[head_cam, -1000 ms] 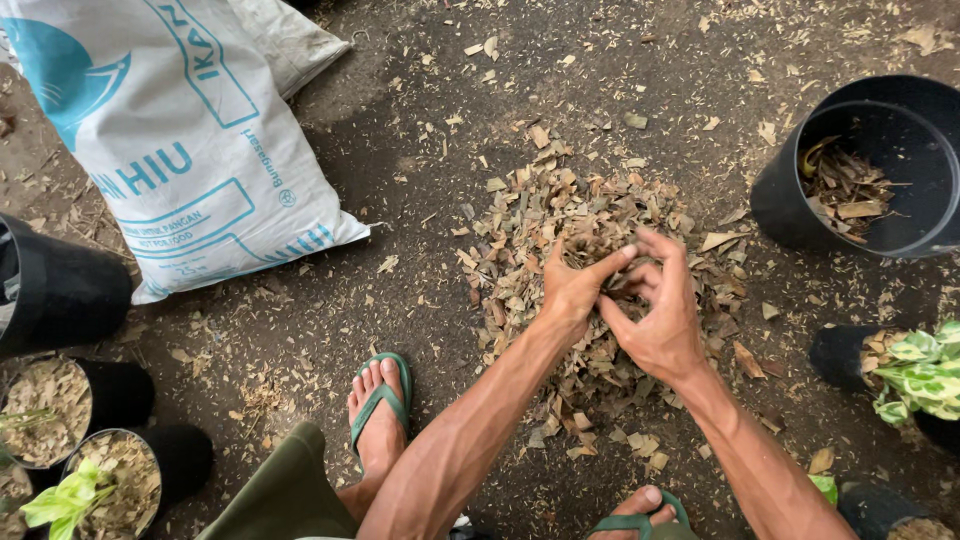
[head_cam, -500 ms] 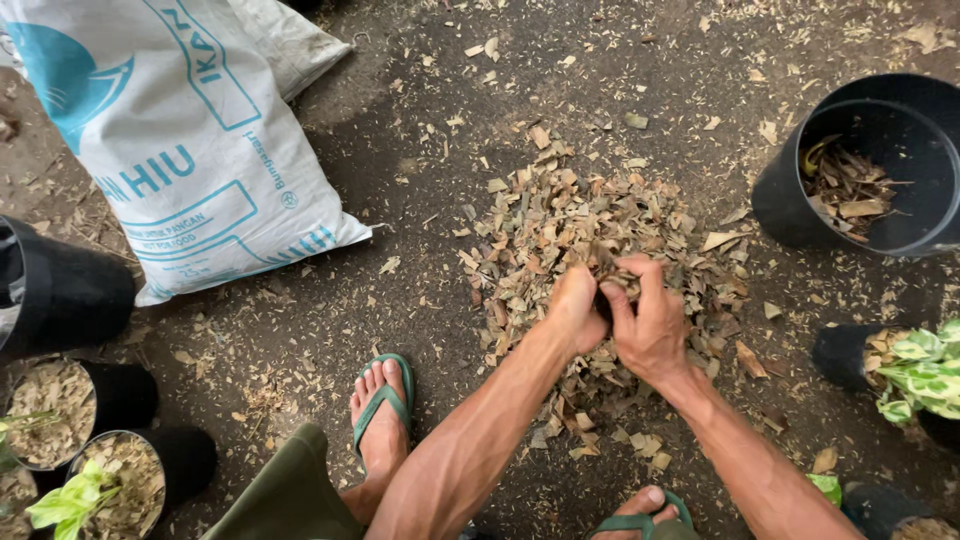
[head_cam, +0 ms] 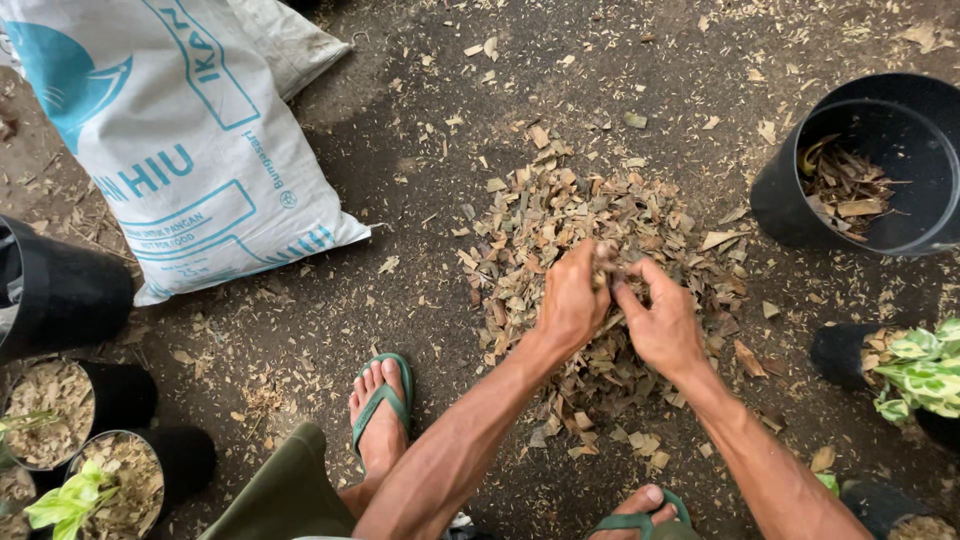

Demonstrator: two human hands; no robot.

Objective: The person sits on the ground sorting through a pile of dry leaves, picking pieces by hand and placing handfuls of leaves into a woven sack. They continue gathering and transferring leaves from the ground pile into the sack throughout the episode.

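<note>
A pile of dry brown leaves lies spread on the dark ground in front of me. My left hand and my right hand are pressed together over the middle of the pile, fingers curled around a bunch of the dry leaves held between them. A black plastic pot at the upper right holds a few dry leaves at its bottom.
A large white woven sack lies at the upper left. Black pots stand along the left edge, two filled with leaf litter and green seedlings. A potted variegated plant sits at the right. My sandalled feet rest near the pile.
My hands went from open fingers spread on the pile to closed together, gathering a bunch of leaves between them.
</note>
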